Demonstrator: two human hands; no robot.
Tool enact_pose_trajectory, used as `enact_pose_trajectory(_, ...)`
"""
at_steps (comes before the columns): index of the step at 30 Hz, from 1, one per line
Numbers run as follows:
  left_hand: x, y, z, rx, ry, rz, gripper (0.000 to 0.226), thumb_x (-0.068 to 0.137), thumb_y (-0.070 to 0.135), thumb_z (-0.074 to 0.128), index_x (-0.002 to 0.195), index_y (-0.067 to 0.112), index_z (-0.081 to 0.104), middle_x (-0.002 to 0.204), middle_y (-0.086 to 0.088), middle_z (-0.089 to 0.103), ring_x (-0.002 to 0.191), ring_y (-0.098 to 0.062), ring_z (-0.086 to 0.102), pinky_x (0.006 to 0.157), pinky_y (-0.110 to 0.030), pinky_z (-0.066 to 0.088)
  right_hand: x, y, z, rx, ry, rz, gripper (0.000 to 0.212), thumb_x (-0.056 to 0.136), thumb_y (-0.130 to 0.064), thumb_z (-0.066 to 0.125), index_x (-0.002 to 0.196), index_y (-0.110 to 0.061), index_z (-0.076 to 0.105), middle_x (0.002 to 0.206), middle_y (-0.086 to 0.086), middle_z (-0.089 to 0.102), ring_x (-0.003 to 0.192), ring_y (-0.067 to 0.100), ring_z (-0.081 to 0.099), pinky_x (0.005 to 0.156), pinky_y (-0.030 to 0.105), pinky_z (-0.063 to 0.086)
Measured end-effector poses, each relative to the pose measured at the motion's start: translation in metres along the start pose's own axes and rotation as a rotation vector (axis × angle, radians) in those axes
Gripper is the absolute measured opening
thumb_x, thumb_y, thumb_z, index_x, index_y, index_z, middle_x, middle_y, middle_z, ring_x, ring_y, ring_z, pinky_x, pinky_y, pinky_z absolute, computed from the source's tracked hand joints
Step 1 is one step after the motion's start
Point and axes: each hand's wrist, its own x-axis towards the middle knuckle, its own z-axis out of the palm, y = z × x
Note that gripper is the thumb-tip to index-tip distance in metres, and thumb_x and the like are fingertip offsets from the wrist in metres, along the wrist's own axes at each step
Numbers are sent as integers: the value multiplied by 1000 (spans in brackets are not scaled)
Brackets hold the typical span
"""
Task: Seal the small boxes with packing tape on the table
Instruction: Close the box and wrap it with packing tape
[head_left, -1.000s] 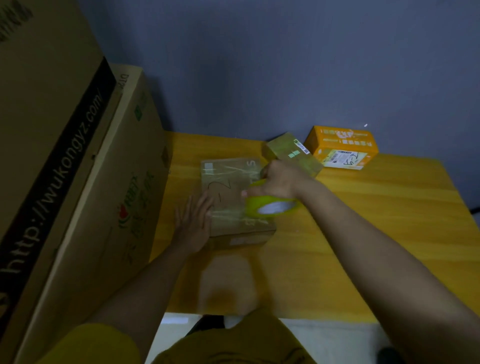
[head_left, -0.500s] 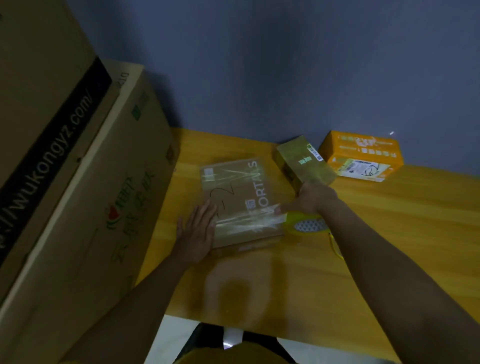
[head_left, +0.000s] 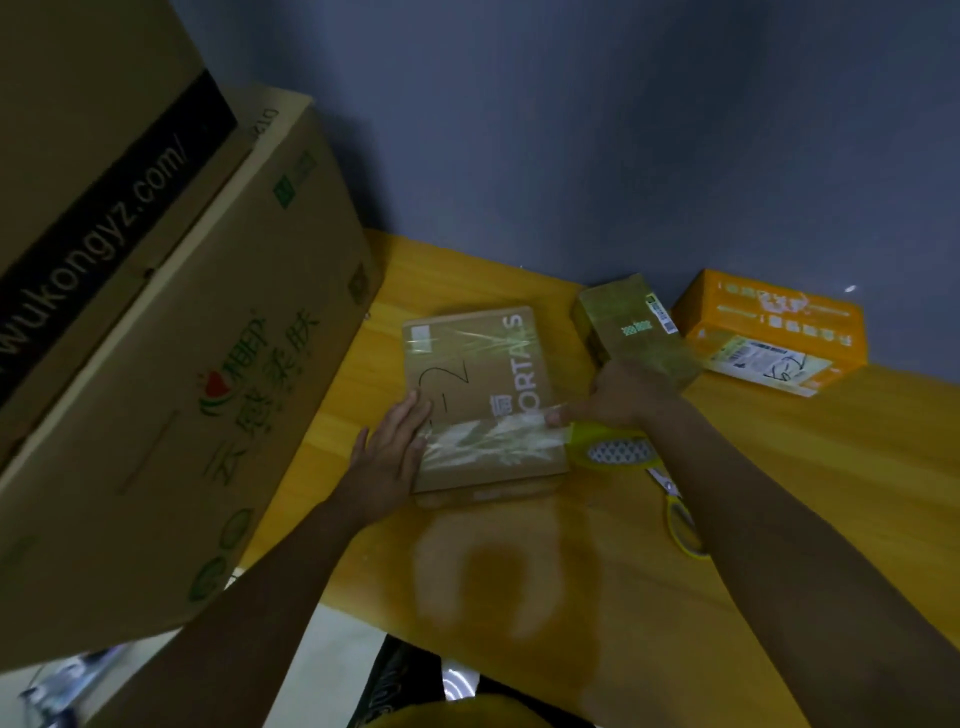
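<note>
A flat brown cardboard box (head_left: 483, 374) lies on the wooden table (head_left: 779, 509), with a strip of clear tape across its near part. My left hand (head_left: 389, 452) presses flat against the box's left edge, fingers straight. My right hand (head_left: 618, 395) grips a yellow-green roll of packing tape (head_left: 613, 449) at the box's right edge, the thumb on the tape strip. A second brown box (head_left: 631, 322) wrapped in tape sits behind my right hand. An orange box (head_left: 774, 327) with a label stands at the back right.
Large cardboard cartons (head_left: 156, 338) are stacked along the table's left side. Yellow-handled scissors (head_left: 680, 514) lie on the table just right of the tape roll, partly under my right forearm. A grey wall stands behind the table.
My right hand pulled the tape roll from above the box's top to its right edge, laying a strip across the box. My left hand stayed pressed on the left edge.
</note>
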Motion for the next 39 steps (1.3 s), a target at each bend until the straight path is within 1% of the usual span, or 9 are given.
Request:
enact_pose_trajectory(9, -1, -2, 0, -18, 14, 4, 63, 91, 68, 5, 148, 41, 13, 155, 23, 0, 148, -13, 5, 116, -49, 15, 13, 14, 12, 150, -130, -37, 71, 65, -66, 75, 56, -21, 21, 54, -1, 14, 47, 16, 21, 56, 31, 15)
enact_pose_trajectory(13, -2, 12, -6, 29, -12, -53, 51, 100, 53, 15, 150, 40, 15, 154, 25, -1, 148, -10, -3, 117, -50, 1, 5, 19, 23, 138, -46, -7, 72, 54, -80, 67, 53, -18, 30, 51, 2, 25, 49, 19, 31, 55, 33, 20)
enact_pose_trajectory(14, -1, 17, -6, 67, -8, -77, 49, 102, 48, 18, 150, 38, 17, 156, 23, -1, 147, -10, -6, 117, -49, -2, 4, 20, 25, 107, -13, -11, 73, 49, -85, 61, 57, -14, 48, 56, 6, 43, 54, 21, 44, 55, 35, 31)
enact_pose_trajectory(16, 3, 29, -9, 112, 3, -157, 47, 104, 39, 26, 150, 35, 20, 160, 14, -1, 148, -15, -9, 117, -48, -4, 2, 22, 28, 16, 35, -42, 98, 49, -90, 52, 104, -10, 68, 103, 8, 67, 91, 26, 62, 75, 41, 50)
enact_pose_trajectory(21, 27, 56, -18, -474, 75, -583, 78, 97, 43, 48, 154, 17, 1, 160, -10, 10, 143, -35, 21, 111, -49, 30, -12, 29, 31, 50, 55, -139, 76, 79, -71, 55, 133, -19, 56, 135, 6, 57, 119, 26, 55, 88, 37, 46)
enact_pose_trajectory(23, 36, 56, -18, -570, 43, -693, 81, 92, 60, 44, 152, 13, 16, 154, -14, 29, 135, -38, 35, 106, -53, 37, -12, 39, 34, 180, 13, -98, 66, 87, -61, 57, 137, -19, 52, 145, 7, 47, 129, 28, 46, 98, 43, 43)
enact_pose_trajectory(27, 38, 59, -10, -616, -84, -751, 71, 89, 72, 30, 118, 11, 53, 108, -12, 55, 100, -33, 54, 84, -48, 46, -15, 44, 40, 208, 48, -58, 60, 89, -53, 60, 136, -16, 52, 148, 9, 44, 132, 31, 43, 103, 46, 39)
enact_pose_trajectory(32, 31, 43, 3, -562, -70, -668, 66, 74, 85, 21, 79, 24, 46, 77, -3, 42, 80, -21, 44, 78, -38, 36, -23, 33, 41, 104, 116, -62, 50, 90, -50, 61, 130, -21, 56, 137, 11, 54, 118, 31, 53, 89, 37, 43)
enact_pose_trajectory(39, 40, 49, 12, -687, -105, -658, 72, 95, 64, 24, 122, 9, 60, 110, -11, 57, 108, -31, 56, 88, -39, 45, -61, 17, 15, -64, 319, 6, 46, 83, -58, 64, 114, -24, 66, 114, 9, 68, 106, 28, 60, 84, 36, 42)
